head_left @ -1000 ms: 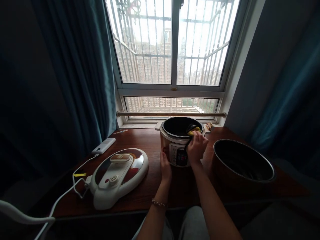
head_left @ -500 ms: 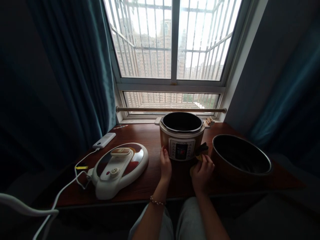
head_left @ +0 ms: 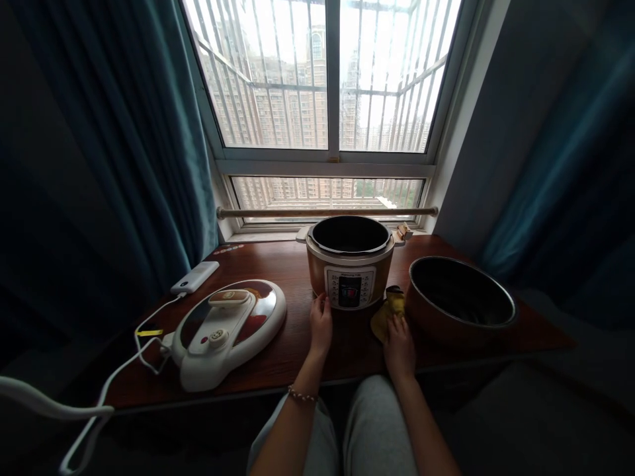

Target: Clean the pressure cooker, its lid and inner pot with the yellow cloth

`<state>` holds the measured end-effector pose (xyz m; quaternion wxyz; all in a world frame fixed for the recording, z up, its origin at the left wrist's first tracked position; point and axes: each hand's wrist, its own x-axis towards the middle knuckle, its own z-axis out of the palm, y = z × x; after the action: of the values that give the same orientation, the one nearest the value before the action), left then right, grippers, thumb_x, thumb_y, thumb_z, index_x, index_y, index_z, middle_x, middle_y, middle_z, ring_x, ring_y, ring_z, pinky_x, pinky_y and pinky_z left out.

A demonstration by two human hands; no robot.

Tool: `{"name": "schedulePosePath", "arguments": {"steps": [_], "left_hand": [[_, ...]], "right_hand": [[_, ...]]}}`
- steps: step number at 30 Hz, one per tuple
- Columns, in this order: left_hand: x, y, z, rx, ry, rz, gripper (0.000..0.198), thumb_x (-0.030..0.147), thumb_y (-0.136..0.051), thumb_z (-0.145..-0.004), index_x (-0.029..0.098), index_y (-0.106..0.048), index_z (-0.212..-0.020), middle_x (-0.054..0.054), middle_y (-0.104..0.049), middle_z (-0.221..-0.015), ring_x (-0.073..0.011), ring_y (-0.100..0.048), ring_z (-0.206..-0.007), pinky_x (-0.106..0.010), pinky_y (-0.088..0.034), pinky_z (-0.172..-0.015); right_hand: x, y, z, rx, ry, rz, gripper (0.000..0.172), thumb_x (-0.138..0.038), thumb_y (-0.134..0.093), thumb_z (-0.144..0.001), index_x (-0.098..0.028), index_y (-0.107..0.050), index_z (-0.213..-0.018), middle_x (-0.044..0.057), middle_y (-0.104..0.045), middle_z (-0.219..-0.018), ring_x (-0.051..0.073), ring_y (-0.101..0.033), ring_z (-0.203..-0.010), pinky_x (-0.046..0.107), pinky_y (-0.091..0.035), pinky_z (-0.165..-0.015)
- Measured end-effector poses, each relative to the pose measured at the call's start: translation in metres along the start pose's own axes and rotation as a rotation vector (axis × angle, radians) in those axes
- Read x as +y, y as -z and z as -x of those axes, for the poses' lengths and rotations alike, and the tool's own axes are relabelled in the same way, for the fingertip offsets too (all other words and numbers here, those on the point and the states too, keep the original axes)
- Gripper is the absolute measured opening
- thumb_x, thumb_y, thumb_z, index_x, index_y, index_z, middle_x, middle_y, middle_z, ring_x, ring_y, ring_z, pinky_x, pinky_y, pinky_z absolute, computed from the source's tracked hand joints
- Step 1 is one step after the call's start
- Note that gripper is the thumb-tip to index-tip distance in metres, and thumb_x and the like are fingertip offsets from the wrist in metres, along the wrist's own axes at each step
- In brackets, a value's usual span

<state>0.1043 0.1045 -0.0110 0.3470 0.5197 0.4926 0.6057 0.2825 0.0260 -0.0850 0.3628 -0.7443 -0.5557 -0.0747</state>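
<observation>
Left hand [head_left: 321,325] rests open against an illegibly lettered cooker [head_left: 350,266]; right hand [head_left: 399,348] touches yellow cloth [head_left: 381,321], grip unclear.

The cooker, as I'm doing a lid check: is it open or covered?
Open. The cooker shows its dark inside at the top, and a white-rimmed lid lies apart from it on the table.

This looks like a room in a home, in a built-up area. Blue curtains [head_left: 124,132] hang at the left and right of the frame, on either side of a barred window [head_left: 278,135] at top centre (tall blocks [head_left: 315,99] show beyond it). A household cooker [head_left: 317,268] stands on a wooden table [head_left: 262,261] in the lower middle, and a lid [head_left: 231,334] lies at lower left.
</observation>
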Motion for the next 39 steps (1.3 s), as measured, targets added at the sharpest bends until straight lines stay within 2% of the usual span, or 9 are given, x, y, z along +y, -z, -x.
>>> {"name": "schedulePosePath", "arguments": {"steps": [9,16,23,25,28,30,32,36,39], "left_hand": [[-0.006,-0.002,0.003,-0.003,-0.054,-0.057,0.037,0.036,-0.044,-0.086,0.012,-0.059,-0.108,-0.012,-0.058,-0.104,-0.0234,-0.054,-0.102,-0.038,-0.041,-0.093],[-0.004,-0.005,0.004,0.002,-0.03,-0.052,0.036,0.038,-0.04,-0.088,0.014,-0.057,-0.109,-0.012,-0.057,-0.108,-0.0226,-0.052,-0.106,-0.039,-0.038,-0.097],[0.011,-0.01,0.026,0.098,-0.092,-0.19,0.042,0.037,-0.043,-0.087,0.014,-0.042,-0.123,-0.014,-0.044,-0.12,-0.0242,-0.042,-0.115,-0.042,-0.031,-0.102],[0.02,-0.012,0.039,0.033,-0.201,-0.17,0.035,0.034,-0.044,-0.087,0.016,-0.047,-0.117,-0.013,-0.047,-0.115,-0.0234,-0.044,-0.112,-0.041,-0.032,-0.1],[0.038,-0.025,0.057,-0.286,-0.206,-0.009,0.023,0.032,-0.045,-0.086,0.018,-0.057,-0.1,-0.009,-0.057,-0.102,-0.0213,-0.053,-0.1,-0.036,-0.039,-0.092],[0.052,-0.041,0.063,-0.488,-0.013,0.15,0.02,0.032,-0.048,-0.084,0.018,-0.059,-0.092,-0.008,-0.061,-0.092,-0.0209,-0.057,-0.091,-0.034,-0.043,-0.084],[0.067,-0.063,0.061,-0.616,0.255,0.321,0.019,0.031,-0.054,-0.079,0.016,-0.059,-0.09,-0.009,-0.063,-0.09,-0.0211,-0.059,-0.086,-0.033,-0.045,-0.077],[0.091,-0.11,0.044,-0.674,0.603,0.554,0.021,0.025,-0.063,-0.07,0.015,-0.058,-0.088,-0.011,-0.063,-0.099,-0.0201,-0.059,-0.089,-0.031,-0.044,-0.077],[0.1,-0.14,0.031,-0.602,0.699,0.599,0.02,0.018,-0.065,-0.067,0.016,-0.057,-0.086,-0.009,-0.061,-0.1,-0.0184,-0.056,-0.097,-0.029,-0.041,-0.085]], "right_hand": [[0.007,0.011,0.006,0.024,0.033,-0.085,0.043,-0.01,-0.033,-0.081,-0.01,-0.061,-0.113,0.008,-0.055,-0.125,0.026,-0.033,-0.129,0.045,-0.029,-0.105],[0.002,0.02,0.009,0.24,-0.009,-0.321,0.036,-0.029,-0.042,-0.088,-0.012,-0.061,-0.113,0.012,-0.056,-0.123,0.025,-0.041,-0.125,0.045,-0.034,-0.102],[0.003,0.08,0.036,0.254,-0.243,-0.557,0.037,-0.036,-0.044,-0.086,-0.017,-0.062,-0.112,0.009,-0.058,-0.12,0.023,-0.053,-0.112,0.038,-0.04,-0.097],[0.021,0.111,0.023,0.303,-0.394,-0.554,0.037,-0.039,-0.047,-0.084,-0.019,-0.063,-0.111,0.008,-0.061,-0.115,0.024,-0.055,-0.108,0.038,-0.042,-0.094],[0.068,0.155,-0.023,0.495,-0.553,-0.673,0.037,-0.039,-0.05,-0.08,-0.016,-0.063,-0.105,0.008,-0.066,-0.096,0.02,-0.063,-0.084,0.033,-0.051,-0.074],[0.109,0.174,-0.061,0.527,-0.631,-0.844,0.032,-0.035,-0.052,-0.074,-0.015,-0.063,-0.096,0.005,-0.065,-0.082,0.011,-0.056,-0.05,0.024,-0.047,-0.046],[0.151,0.186,-0.097,0.572,-0.692,-0.835,0.02,-0.027,-0.056,-0.066,-0.014,-0.064,-0.079,0.0,-0.057,-0.063,0.004,-0.036,-0.034,0.016,-0.025,-0.029],[0.218,0.201,-0.15,0.664,-0.779,-0.776,0.009,-0.014,-0.054,-0.063,-0.02,-0.06,-0.066,-0.004,-0.037,-0.048,0.006,-0.031,-0.035,0.017,-0.021,-0.027],[0.242,0.209,-0.179,0.536,-0.847,-0.757,0.011,-0.009,-0.054,-0.065,-0.02,-0.056,-0.063,0.003,-0.053,-0.062,0.01,-0.045,-0.044,0.018,-0.033,-0.033]]}}
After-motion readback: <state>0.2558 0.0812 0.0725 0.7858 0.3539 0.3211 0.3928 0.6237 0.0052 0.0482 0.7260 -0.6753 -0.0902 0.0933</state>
